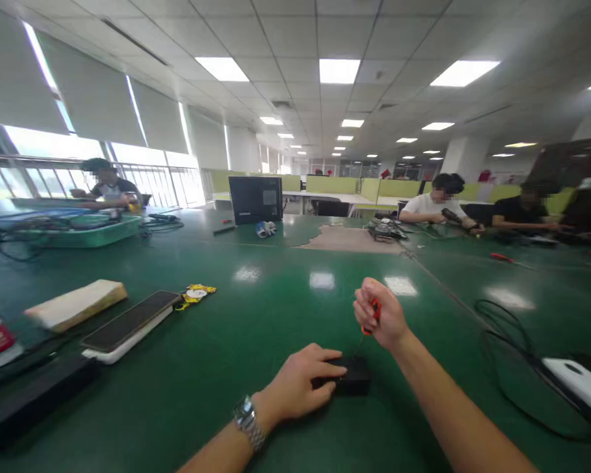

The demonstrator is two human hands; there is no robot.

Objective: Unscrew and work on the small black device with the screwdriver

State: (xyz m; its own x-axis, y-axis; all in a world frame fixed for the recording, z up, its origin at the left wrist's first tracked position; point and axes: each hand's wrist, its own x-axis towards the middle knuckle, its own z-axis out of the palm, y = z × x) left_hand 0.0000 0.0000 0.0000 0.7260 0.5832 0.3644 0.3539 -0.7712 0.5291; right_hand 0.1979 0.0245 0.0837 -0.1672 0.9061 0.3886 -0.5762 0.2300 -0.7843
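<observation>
A small black box (355, 377) lies on the green tabletop (256, 315) close in front of me. My left hand (311, 380) rests over its left end, fingers wrapped on it and thumb against the near side; a metal watch is on that wrist. My right hand (380, 314) is closed in a fist around the red-orange handle of a screwdriver (375, 309). Its thin shaft points down to the far edge of the box. Whether the tip touches the box I cannot tell.
To the left lie a phone (132, 320) on a white object, a pale block (76, 303) and a yellow wrapper (197, 294). A green basket (98, 233) holds cables. Black cable (507, 335) and a white device (571, 381) are at right. Several people sit farther back.
</observation>
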